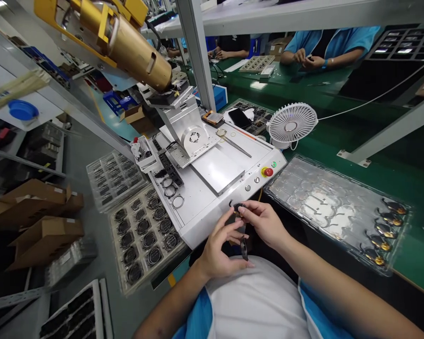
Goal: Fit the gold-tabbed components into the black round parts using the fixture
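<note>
In front of my body, my right hand (265,223) pinches a small round black part (238,207) with a short curved tail, between thumb and fingers. My left hand (219,249) reaches up beside it, its index fingertip close to the part's left edge. Between the left fingers and thumb is a dark thin piece (244,248), seen nearly edge-on; its kind is unclear. Just beyond both hands is the front edge of a white machine (205,212) with a flat metal plate (217,167) on top.
Left, a tray (151,200) holds several round black parts; three rings (178,202) lie on the machine. Right, a clear tray (304,183) has several black-and-gold parts (385,230) along one end. A red button (268,172), tweezers (236,145), a fan (292,125) and a gold cylinder (137,52) are nearby.
</note>
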The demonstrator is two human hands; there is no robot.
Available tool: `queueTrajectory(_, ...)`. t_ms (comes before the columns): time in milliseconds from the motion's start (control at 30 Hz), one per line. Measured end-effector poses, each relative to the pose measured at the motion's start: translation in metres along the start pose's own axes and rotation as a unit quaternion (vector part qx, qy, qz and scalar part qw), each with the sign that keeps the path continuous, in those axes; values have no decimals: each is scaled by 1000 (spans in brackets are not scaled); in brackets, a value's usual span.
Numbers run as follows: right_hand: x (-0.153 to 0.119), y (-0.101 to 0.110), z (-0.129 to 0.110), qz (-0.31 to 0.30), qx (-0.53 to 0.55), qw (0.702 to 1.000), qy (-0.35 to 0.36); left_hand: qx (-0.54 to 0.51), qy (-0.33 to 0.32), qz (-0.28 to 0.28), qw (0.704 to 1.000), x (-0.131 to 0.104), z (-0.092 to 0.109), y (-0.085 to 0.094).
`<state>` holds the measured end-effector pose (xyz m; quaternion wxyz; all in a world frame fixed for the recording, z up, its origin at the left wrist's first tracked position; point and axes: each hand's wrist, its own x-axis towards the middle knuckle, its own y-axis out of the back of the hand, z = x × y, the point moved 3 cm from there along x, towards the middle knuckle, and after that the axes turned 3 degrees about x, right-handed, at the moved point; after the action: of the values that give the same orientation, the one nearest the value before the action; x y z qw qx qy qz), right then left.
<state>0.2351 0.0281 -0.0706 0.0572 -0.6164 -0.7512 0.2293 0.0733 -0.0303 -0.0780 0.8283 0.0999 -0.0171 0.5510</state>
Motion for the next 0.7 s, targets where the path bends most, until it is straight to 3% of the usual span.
queueTrajectory(67, -1, 3, -4, -7, -12, 1000, -5, -46, 3, 26, 999, -1, 0, 4)
queueTrajectory(167, -2, 4, -3, 0, -35, 999, -9, -51, -1, 21, 998, -3, -3, 5)
queueTrajectory(300, -1, 8, 0, 8, -40, 999, -25, 52, -20, -26, 998, -4, -4, 3)
queueTrajectory(467, -1, 14, 1, -26, -22, 997, -66, 148, -9, -76, 986, -1, -2, 3)
queueTrajectory(600, -2, 16, 2, 10, 4, 997, -72, 98, 5, -83, 992, 1, -4, 4)
queueTrajectory(700, -4, 14, 2, 15, 32, 994, -100, -11, 11, -10, 1000, 1, -8, 9)
